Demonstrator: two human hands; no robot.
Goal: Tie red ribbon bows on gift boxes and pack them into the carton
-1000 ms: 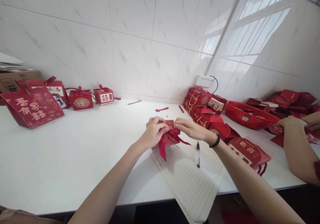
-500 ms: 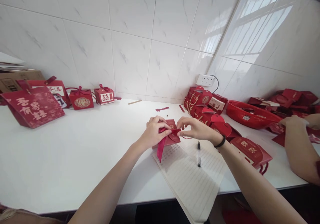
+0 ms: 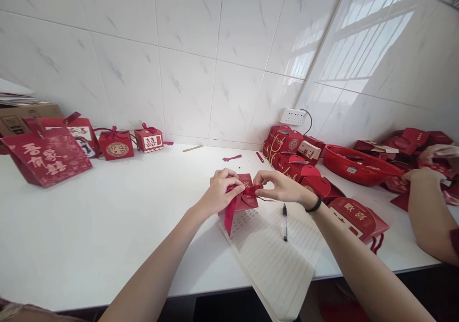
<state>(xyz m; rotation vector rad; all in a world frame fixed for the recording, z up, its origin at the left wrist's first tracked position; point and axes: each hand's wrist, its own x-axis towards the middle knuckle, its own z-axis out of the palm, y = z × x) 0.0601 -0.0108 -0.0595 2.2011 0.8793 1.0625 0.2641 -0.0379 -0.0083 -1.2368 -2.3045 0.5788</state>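
A small red gift box (image 3: 247,204) with gold print rests at the top edge of an open notebook (image 3: 276,255). Across its top lies a dark pink ribbon (image 3: 229,217), one tail hanging down over the box's left front. My left hand (image 3: 224,188) pinches the ribbon near the box's middle, thumb against fingers. From the other side, my right hand (image 3: 278,185) has thumb and forefinger closed on the ribbon's right part, by a loop or knot partly hidden by the fingers. A black-capped pen (image 3: 285,222) lies on the notebook below my right hand.
Several finished red boxes (image 3: 116,145) stand at the left by the wall. More red boxes (image 3: 287,142) crowd the right, beside a red basin (image 3: 358,166). A co-worker's hands (image 3: 425,174) are busy at the far right. Ribbon scraps (image 3: 232,158) lie behind the gift box.
Both hands stay at the ribbon with only small finger shifts. At the far right, more of the co-worker's second hand shows. The view has shifted slightly.
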